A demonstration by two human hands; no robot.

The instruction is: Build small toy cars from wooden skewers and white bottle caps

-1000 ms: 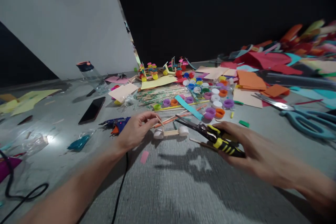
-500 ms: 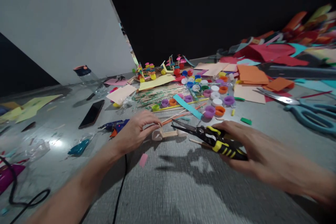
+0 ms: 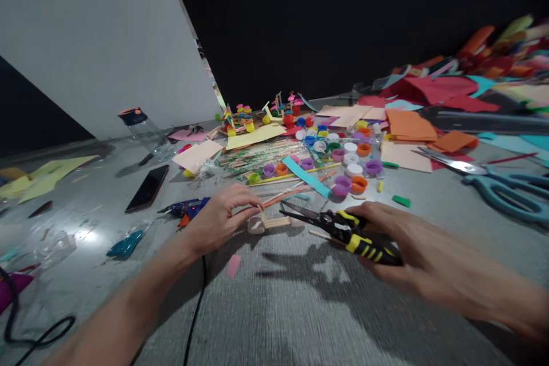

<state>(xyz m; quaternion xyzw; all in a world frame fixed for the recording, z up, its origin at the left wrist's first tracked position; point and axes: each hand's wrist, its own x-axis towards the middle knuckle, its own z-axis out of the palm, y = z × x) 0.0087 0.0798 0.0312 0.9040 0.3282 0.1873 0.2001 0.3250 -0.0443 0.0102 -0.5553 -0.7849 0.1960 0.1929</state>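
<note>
My left hand (image 3: 218, 217) pinches a thin wooden stick at the left end of a small model (image 3: 270, 222) made of wooden sticks and white bottle caps, which lies on the grey table (image 3: 291, 309). My right hand (image 3: 398, 234) grips black and yellow cutting pliers (image 3: 343, 227), jaws pointing left and slightly apart, just right of the model. A blue glue gun (image 3: 189, 207) lies just behind my left hand.
Coloured bottle caps (image 3: 343, 160), wooden sticks (image 3: 257, 154) and paper sheets (image 3: 407, 126) cover the far middle and right. Large teal scissors (image 3: 501, 183) lie at the right. A black phone (image 3: 148, 187) and a clear bottle (image 3: 143, 128) lie at the left. A black cable (image 3: 195, 309) runs toward me.
My left hand has come down with the stick onto the left cap of the model. The pliers have shifted slightly left, toward the model.
</note>
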